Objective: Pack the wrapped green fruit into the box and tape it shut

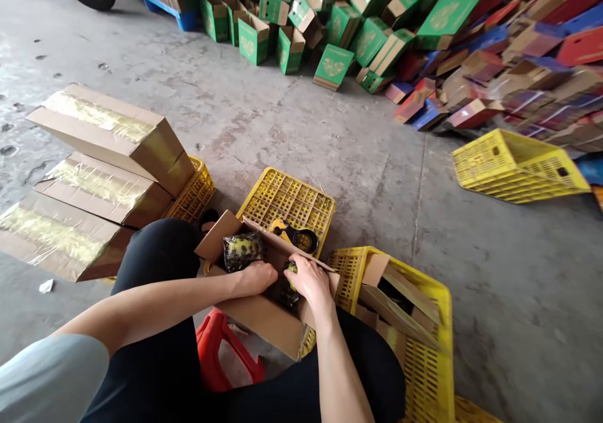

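Right hand (308, 278): pinching fruit (291, 276)
Left hand (258, 277): curling, hold unclear
Fruit: likely bruising easily
Sides: needing cupping, three and nine o'clock

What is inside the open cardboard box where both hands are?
Inside the open cardboard box, a plastic-wrapped bundle lies toward the left; a greenish item is at the right hand, partly covered. The bottom is mostly hidden.

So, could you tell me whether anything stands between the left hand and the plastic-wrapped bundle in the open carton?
Nothing visible does: the left hand is right beside the plastic-wrapped bundle, and no flap of the open carton comes between.
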`<action>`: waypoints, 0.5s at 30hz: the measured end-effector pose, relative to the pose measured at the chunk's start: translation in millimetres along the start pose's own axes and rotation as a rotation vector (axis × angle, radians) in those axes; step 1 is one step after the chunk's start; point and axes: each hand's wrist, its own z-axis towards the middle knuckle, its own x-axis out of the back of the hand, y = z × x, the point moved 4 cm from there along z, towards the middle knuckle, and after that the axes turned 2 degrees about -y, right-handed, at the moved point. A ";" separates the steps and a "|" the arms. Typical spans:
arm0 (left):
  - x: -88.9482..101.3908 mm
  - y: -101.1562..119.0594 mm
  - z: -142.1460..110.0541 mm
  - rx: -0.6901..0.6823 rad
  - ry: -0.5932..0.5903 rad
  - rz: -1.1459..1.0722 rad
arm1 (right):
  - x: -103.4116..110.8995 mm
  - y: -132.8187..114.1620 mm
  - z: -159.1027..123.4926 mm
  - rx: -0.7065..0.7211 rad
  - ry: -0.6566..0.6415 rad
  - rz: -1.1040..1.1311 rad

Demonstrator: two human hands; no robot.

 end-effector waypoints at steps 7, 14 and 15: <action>23.4 -20.7 -7.3 0.137 0.047 -0.295 | -0.2 8.5 -10.6 0.059 0.007 0.032; 31.7 -30.8 -5.6 0.336 0.224 -0.668 | 4.5 10.5 -21.2 0.043 0.001 0.059; 33.1 -30.9 -4.8 0.362 0.241 -0.709 | 4.8 9.9 -22.2 0.050 0.012 0.060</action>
